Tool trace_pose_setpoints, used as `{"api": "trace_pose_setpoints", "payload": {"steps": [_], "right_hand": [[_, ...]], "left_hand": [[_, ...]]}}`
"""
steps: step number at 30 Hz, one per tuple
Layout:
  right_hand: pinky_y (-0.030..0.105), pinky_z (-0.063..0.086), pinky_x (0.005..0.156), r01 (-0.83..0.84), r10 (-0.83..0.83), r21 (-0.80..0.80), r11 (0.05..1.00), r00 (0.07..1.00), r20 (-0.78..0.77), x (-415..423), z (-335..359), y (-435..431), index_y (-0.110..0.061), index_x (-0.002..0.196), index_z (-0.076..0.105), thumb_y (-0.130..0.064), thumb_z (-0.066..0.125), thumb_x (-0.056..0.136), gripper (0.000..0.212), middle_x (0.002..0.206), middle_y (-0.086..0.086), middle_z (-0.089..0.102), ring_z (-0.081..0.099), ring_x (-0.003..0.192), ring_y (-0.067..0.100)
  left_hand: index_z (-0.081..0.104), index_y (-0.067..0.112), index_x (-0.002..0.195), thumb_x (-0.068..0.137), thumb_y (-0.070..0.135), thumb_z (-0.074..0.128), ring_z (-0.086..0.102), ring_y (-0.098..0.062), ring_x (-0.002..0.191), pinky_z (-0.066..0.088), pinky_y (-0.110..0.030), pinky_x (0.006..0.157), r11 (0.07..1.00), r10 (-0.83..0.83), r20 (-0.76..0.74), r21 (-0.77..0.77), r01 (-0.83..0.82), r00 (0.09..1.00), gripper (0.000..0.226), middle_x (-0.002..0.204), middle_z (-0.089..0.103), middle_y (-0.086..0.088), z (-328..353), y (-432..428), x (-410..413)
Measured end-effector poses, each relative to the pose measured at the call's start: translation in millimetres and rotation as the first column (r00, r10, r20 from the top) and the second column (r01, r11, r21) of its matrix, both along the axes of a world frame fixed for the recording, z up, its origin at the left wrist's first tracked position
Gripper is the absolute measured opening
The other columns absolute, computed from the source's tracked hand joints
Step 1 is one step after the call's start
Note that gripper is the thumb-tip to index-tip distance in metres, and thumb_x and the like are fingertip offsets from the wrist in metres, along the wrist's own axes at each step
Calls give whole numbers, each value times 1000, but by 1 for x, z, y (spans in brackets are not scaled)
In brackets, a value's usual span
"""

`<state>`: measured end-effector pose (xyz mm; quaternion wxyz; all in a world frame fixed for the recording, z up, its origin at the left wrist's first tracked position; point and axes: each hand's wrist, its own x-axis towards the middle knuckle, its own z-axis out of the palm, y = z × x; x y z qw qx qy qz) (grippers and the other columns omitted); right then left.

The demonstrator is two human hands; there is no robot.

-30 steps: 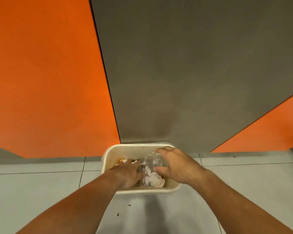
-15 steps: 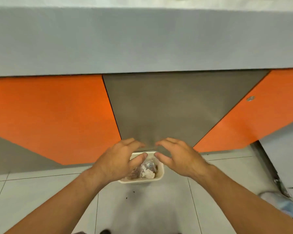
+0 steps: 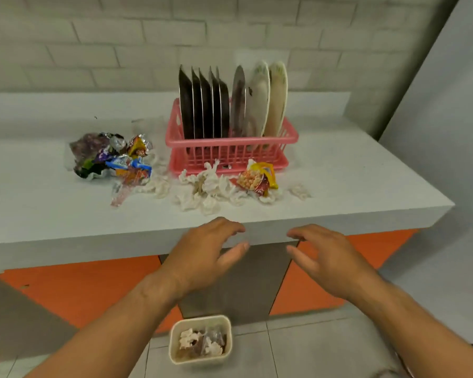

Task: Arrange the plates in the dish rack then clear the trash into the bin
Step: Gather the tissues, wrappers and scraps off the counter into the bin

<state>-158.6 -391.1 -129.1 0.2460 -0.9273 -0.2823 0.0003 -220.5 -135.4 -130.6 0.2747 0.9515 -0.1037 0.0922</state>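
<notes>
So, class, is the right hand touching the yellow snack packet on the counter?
Apart. The head view shows bare counter between the right hand and the yellow snack packet.

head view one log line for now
plates: in rack | trash: on counter | bin: on floor, partly filled | left hand: open, empty | right hand: open, empty

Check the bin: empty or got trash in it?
Partly filled: the bin on the floor holds crumpled tissue and a clear wrapper, below its rim.
</notes>
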Motion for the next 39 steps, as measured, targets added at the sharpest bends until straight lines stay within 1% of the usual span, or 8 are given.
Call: {"api": "trace_pose_setpoints", "payload": {"steps": [5, 8, 21, 25, 29, 31, 36, 39], "right_hand": [[15, 37, 94, 50, -50, -15, 999, 999, -9, 19, 11, -34, -29, 124, 60, -40, 55, 94, 32, 119, -20, 56, 49, 108, -3], [10, 35, 88, 71, -74, -48, 996, 996, -50, 38, 11, -44, -28, 126, 58, -40, 53, 96, 32, 121, -17, 57, 51, 103, -3], [23, 38, 96, 239, -247, -186, 953, 969, -19, 147, -25, -35, -24, 135, 50, -40, 48, 97, 41, 135, -6, 50, 43, 121, 13], [29, 40, 98, 205, -205, -166, 964, 979, 17, 174, -24, -29, -28, 141, 40, -49, 50, 93, 53, 141, -6, 43, 42, 123, 16], [39, 35, 103, 107, -103, -252, 962, 994, 32, 199, -33, -9, -38, 145, 26, -65, 44, 88, 65, 152, -4, 26, 33, 130, 23], [41, 35, 98, 49, -23, -338, 940, 996, 81, 207, -43, -1, -38, 143, 30, -64, 38, 91, 59, 147, -2, 31, 36, 124, 25], [34, 42, 69, -78, 128, -363, 929, 985, 117, 224, -53, -5, -25, 125, 49, -47, 29, 101, 38, 109, 1, 57, 56, 94, 23], [34, 40, 62, -103, 146, -341, 935, 984, 101, 229, -53, -9, -19, 101, 49, -44, 27, 102, 34, 92, 2, 64, 59, 78, 24]], "left_hand": [[52, 36, 126, 93, 58, 42, 51, 0, 104, 47, -28, 89, 999, -18, 19, 28, 17, 1000, 41, 124, 53, 20, 21, -31, 20], [51, 37, 127, 92, 58, 41, 50, 0, 105, 46, -27, 90, 999, -13, 15, 40, 13, 1000, 42, 126, 52, 22, 21, -36, 33], [58, 30, 123, 94, 46, 46, 54, -6, 103, 44, -24, 84, 991, -97, 73, 97, 90, 993, 34, 121, 57, 15, 18, -45, 160], [58, 30, 122, 95, 44, 46, 54, -7, 104, 48, -34, 88, 989, -106, 81, 116, 96, 991, 33, 122, 56, 16, 22, -50, 189], [61, 26, 119, 95, 38, 48, 53, -8, 104, 47, -29, 87, 992, -53, 139, 118, 36, 989, 29, 115, 59, 13, 22, -53, 205], [64, 23, 114, 94, 34, 52, 52, -10, 103, 45, -27, 87, 993, 5, 177, 117, -26, 984, 25, 110, 61, 11, 20, -53, 208], [68, 22, 106, 93, 29, 58, 51, -13, 98, 43, -29, 87, 971, 104, 219, 189, -147, 970, 18, 104, 63, 10, 21, -48, 206], [66, 24, 108, 91, 33, 59, 52, -14, 101, 43, -31, 88, 960, 126, 212, 222, -173, 969, 21, 107, 62, 11, 20, -51, 207]]}}
